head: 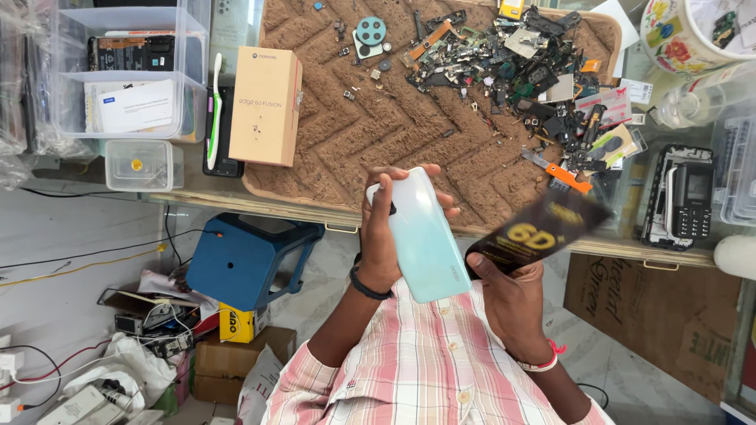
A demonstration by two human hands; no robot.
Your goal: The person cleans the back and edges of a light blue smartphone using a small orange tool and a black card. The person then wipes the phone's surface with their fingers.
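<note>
My left hand [378, 240] is wrapped around a pale blue-white smartphone [427, 236], held back side up and tilted, just in front of the table edge. A black band sits on that wrist. My right hand [512, 295] grips a flat black packet with gold print [539, 232] by its lower end, right beside the phone and touching its edge. Both hands are close to my checked shirt [425, 362].
A brown woven mat [370, 130] on the table holds a heap of small phone parts [512, 63] and a tan box [264, 106]. Clear plastic containers [126, 71] stand at the left and a black keypad phone [693, 201] at the right. A blue stool [244, 260] and cardboard boxes [236, 358] are on the floor.
</note>
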